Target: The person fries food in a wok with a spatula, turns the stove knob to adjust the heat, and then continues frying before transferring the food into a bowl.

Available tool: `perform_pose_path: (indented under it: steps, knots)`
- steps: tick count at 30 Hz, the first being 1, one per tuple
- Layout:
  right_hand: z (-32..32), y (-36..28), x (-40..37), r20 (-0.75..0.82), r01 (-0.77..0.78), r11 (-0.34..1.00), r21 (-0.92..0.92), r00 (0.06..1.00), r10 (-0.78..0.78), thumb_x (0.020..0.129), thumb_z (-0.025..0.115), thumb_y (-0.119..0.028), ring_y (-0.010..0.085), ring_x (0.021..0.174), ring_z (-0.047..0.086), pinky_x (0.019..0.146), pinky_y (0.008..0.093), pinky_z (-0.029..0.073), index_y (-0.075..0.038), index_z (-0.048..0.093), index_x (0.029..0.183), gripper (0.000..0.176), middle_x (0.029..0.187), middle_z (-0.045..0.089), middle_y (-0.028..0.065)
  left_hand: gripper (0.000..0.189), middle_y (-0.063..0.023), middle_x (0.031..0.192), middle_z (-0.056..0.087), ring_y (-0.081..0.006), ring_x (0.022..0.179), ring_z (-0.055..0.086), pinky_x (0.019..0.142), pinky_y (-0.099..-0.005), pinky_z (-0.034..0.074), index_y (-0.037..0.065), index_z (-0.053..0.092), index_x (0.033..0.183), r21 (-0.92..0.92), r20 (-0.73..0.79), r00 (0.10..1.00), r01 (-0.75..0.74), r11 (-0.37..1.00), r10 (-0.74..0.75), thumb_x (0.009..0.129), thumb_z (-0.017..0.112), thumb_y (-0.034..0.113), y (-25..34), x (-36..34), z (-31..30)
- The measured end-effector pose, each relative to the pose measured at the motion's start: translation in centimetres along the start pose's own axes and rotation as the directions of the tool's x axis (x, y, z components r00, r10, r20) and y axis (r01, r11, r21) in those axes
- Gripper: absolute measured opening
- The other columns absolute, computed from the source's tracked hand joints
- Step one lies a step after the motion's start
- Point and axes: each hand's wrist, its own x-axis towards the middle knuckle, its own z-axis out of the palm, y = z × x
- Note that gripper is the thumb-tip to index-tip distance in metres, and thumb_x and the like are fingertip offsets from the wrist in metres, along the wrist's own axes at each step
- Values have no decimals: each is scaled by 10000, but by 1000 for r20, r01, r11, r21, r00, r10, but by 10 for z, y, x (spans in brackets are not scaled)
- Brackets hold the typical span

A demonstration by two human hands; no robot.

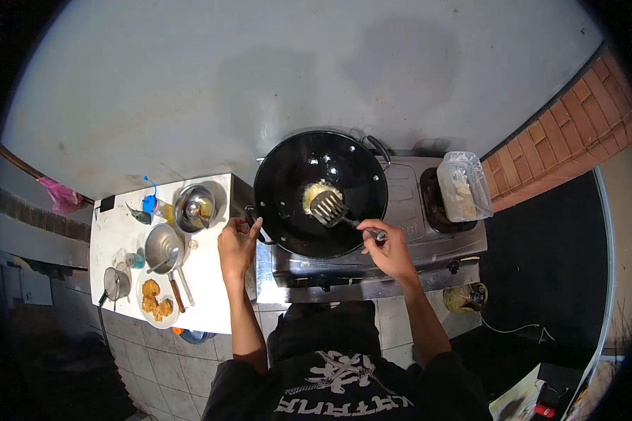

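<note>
A black wok [295, 235] sits on the stove. Inside it a pale yellow piece of food [321, 189] is frying in oil, partly covered by a slotted spatula [328, 208]. My right hand [390, 252] is closed around the spatula's handle at the wok's front right rim. At the left rim, my left hand [237, 245] grips the wok's side handle [251, 212], with the thumb over it and the other fingers partly hidden.
On the white table at left stand a steel bowl [184, 207], a saucepan [160, 242], a plate [165, 323] with fried pieces [151, 289] and a strainer [116, 282]. A plastic container [463, 172] rests over the right burner [432, 203]. A wall [274, 84] rises behind the stove.
</note>
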Motion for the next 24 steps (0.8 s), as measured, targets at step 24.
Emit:
perform_pose_path:
  steps: [24]
  knots:
    - [18, 15, 12, -39, 29, 999, -39, 999, -31, 844, 616, -8, 41, 617, 487, 527, 226, 394, -22, 621, 1008, 165, 711, 597, 37, 440, -172, 758, 652, -277, 702, 645, 682, -351, 488, -84, 642, 958, 38, 21, 999, -30, 999, 29, 792, 757, 307, 0, 3, -3]
